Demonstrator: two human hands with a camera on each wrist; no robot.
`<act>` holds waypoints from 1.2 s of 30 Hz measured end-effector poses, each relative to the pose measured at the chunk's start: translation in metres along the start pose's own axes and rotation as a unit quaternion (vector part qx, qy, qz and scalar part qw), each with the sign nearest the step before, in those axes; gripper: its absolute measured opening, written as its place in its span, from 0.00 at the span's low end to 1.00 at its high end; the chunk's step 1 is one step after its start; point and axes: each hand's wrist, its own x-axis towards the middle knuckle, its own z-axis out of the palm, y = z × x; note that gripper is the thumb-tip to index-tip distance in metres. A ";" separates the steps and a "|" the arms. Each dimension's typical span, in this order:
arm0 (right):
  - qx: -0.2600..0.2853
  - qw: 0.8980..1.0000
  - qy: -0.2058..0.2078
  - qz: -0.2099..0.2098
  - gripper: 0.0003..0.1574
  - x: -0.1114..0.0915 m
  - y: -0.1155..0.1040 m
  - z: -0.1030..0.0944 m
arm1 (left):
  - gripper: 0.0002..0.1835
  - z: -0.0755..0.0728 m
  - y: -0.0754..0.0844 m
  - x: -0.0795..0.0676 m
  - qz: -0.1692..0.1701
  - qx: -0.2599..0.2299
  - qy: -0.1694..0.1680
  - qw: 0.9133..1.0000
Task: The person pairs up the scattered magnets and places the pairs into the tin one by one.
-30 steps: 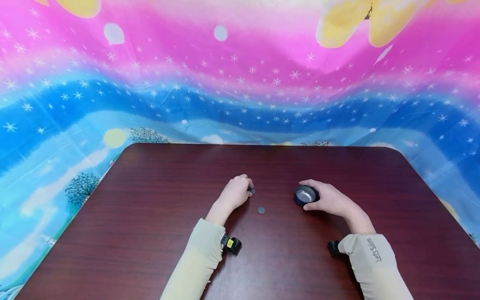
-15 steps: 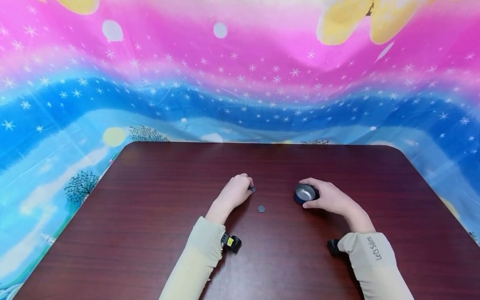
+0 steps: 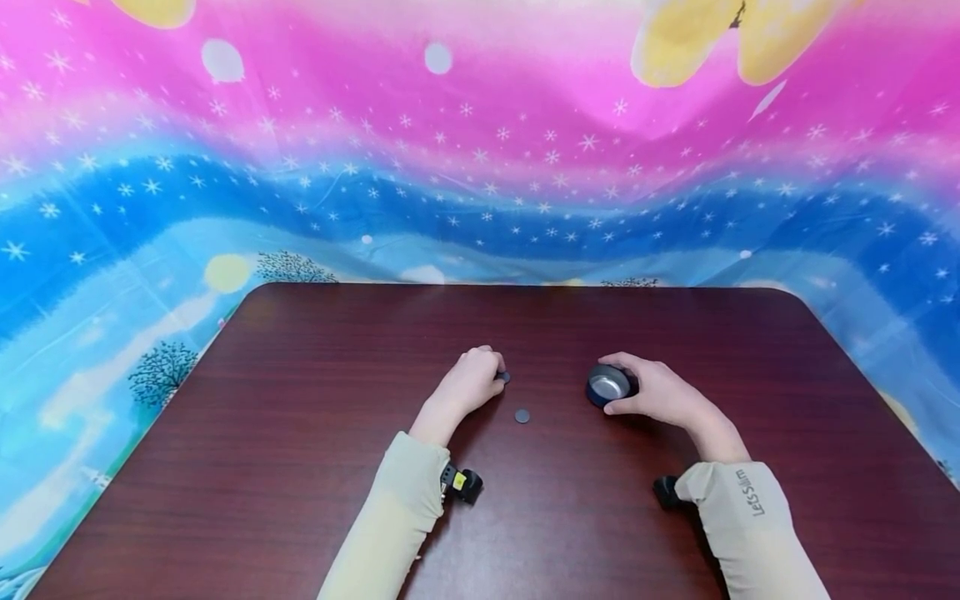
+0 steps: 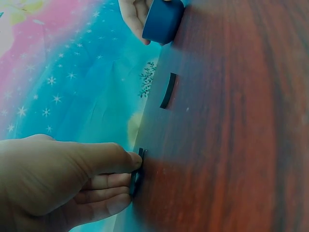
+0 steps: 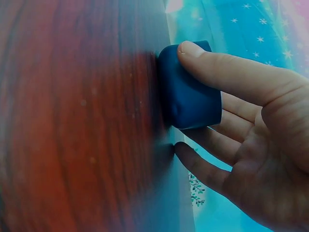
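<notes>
On the table, my left hand (image 3: 465, 383) pinches a small dark disc (image 4: 136, 179) at its edge, thumb on one side and fingers on the other. Part of that disc is covered by the fingers. A second dark grey disc (image 3: 522, 416) lies flat on the tabletop, a little nearer and to the right. My right hand (image 3: 656, 392) grips a small round cup (image 3: 609, 385), dark blue outside with a shiny metal inside. In the right wrist view, the thumb presses the near side of the cup wall (image 5: 190, 96) while fingers reach behind it. The cup stands upright.
The dark red wood-grain table (image 3: 360, 350) has rounded far corners. A pink and blue printed cloth (image 3: 480, 167) hangs behind it. Small black cameras are worn at both wrists, the left camera (image 3: 468, 487) and the right camera (image 3: 665, 492) close over the table.
</notes>
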 end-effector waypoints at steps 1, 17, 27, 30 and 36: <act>0.002 1.000 0.000 0.001 0.42 0.000 0.000 0.000 | 0.09 0.000 0.000 0.000 0.000 -0.001 -0.001 1.000; 0.011 1.000 0.004 0.001 0.41 -0.001 0.007 0.003 | 0.08 0.002 0.001 -0.002 -0.002 -0.002 0.012 1.000; 0.011 1.000 0.008 -0.003 0.41 0.001 0.008 0.002 | 0.09 0.000 0.002 -0.001 -0.016 -0.021 0.026 0.999; 0.011 1.000 0.008 -0.004 0.41 0.001 0.008 0.002 | 0.08 0.000 0.001 -0.001 -0.021 -0.025 0.025 0.999; 0.014 1.000 0.007 -0.004 0.41 0.001 0.008 0.003 | 0.09 -0.001 0.003 -0.001 -0.019 -0.026 0.026 0.999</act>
